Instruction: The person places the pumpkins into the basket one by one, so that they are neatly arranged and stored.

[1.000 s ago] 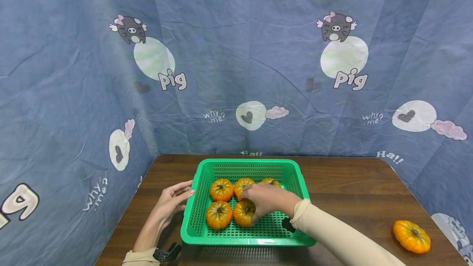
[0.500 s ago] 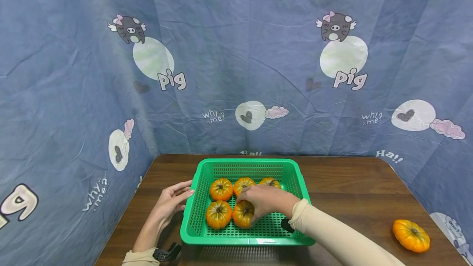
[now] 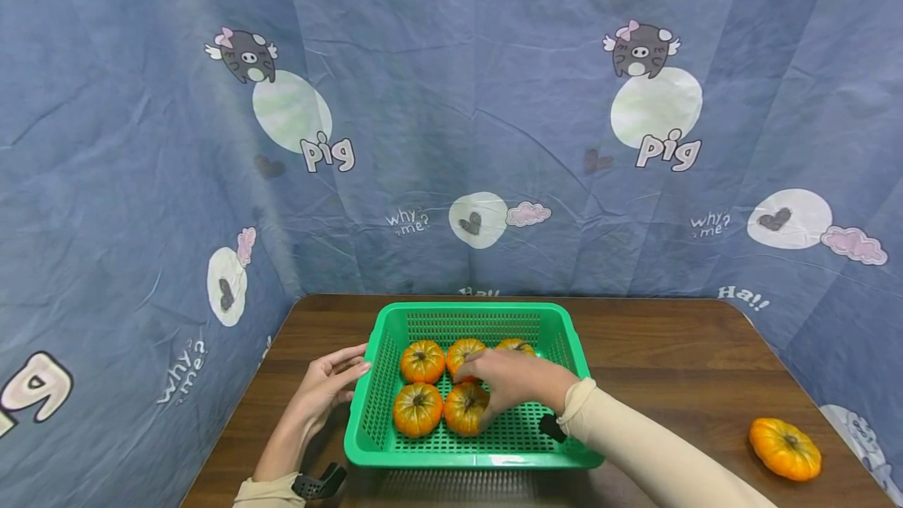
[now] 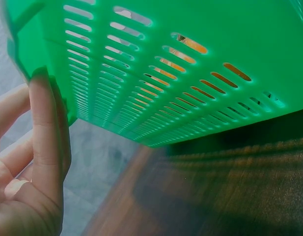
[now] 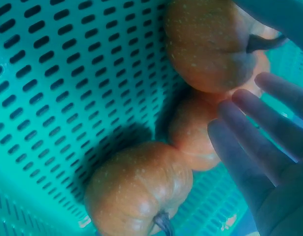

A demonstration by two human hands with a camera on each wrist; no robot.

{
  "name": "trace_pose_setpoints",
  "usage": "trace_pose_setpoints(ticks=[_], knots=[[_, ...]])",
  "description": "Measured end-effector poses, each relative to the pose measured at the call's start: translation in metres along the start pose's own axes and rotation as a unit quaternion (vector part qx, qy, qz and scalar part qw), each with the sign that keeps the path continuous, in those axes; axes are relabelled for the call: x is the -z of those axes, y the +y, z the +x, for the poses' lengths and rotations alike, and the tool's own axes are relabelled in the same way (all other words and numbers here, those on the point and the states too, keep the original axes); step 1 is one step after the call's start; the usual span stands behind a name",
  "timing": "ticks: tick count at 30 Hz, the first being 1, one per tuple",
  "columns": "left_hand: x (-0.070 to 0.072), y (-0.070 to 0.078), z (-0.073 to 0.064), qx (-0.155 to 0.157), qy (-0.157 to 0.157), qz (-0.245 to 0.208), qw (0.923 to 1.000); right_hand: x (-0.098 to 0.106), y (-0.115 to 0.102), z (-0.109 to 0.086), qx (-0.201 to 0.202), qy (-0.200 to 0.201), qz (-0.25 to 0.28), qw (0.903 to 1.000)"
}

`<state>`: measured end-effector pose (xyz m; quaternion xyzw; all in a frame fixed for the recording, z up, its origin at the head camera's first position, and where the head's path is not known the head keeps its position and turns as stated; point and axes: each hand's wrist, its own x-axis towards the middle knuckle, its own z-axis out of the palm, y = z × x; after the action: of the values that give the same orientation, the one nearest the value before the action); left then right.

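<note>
A green plastic basket (image 3: 416, 461) holds several small orange pumpkins in two rows. My right hand (image 3: 511, 379) is inside it, fingers spread beside the front middle pumpkin (image 3: 462, 411). In the right wrist view the fingers (image 5: 249, 152) are nearly straight, apart from the nearby pumpkin (image 5: 139, 189). My left hand (image 3: 320, 390) rests at the basket's left rim, thumb tip at the edge. In the left wrist view its straight fingers (image 4: 45, 128) reach up to the rim from outside. The back right pumpkin (image 3: 518, 346) is partly hidden by my right hand.
One more pumpkin (image 3: 785, 449) lies on the wooden table (image 3: 677, 382) at the right, outside the basket. A blue printed cloth (image 3: 423, 100) hangs behind and beside the table.
The front middle pumpkin has shifted slightly left, up to its neighbour. My right hand has loosened from it and moved a little right. The left hand stays at the rim.
</note>
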<state>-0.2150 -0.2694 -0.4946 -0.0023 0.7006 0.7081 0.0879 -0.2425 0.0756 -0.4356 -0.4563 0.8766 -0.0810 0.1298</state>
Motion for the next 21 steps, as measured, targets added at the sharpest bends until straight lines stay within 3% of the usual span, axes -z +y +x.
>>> trace_pose_setpoints(ticks=[21], knots=[[0.0,0.0,0.0,0.0,-0.001,0.0,1.0,0.032,0.016,-0.041,-0.05,0.058,0.05,0.9958]])
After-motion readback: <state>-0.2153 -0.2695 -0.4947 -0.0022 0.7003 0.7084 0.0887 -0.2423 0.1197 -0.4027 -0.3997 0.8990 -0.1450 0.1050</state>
